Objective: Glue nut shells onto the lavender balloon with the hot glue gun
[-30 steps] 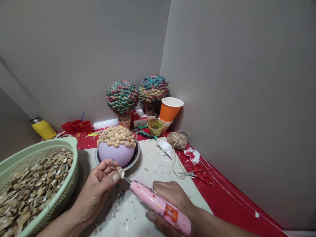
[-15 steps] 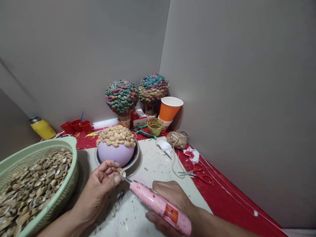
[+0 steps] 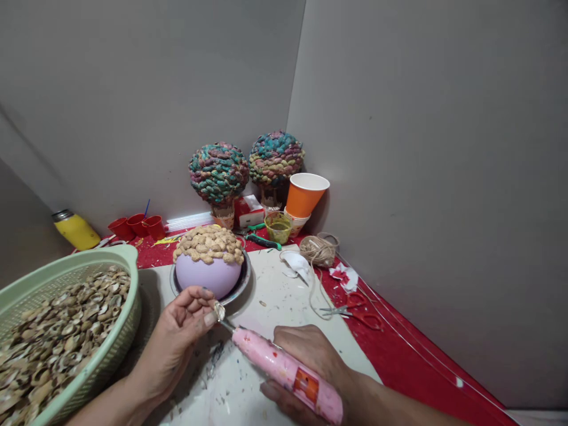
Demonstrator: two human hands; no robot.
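Observation:
Between the thumb and fingers of my left hand [image 3: 180,337] is a small peanut shell half [image 3: 219,311], its hollow side facing the nozzle. My right hand [image 3: 310,361] grips a pink hot glue gun [image 3: 266,357], whose metal tip meets the shell or sits right beside it. Just beyond my left fingers, a lilac ball [image 3: 206,275] rests in a metal bowl [image 3: 247,283]. Peanut shells [image 3: 208,244] cover the upper part of the ball, and its lower part is bare.
A green basket [image 3: 131,260] of shell halves stands at left. Behind are two colourful shell-covered balls [image 3: 219,171] on stands, an orange paper cup [image 3: 304,198], red cups [image 3: 154,227] and a yellow bottle [image 3: 77,231]. Twine [image 3: 318,251] and scissors [image 3: 361,316] lie at right.
Both hands stay nearly in place. The glue gun and the shell have shifted very slightly left and up.

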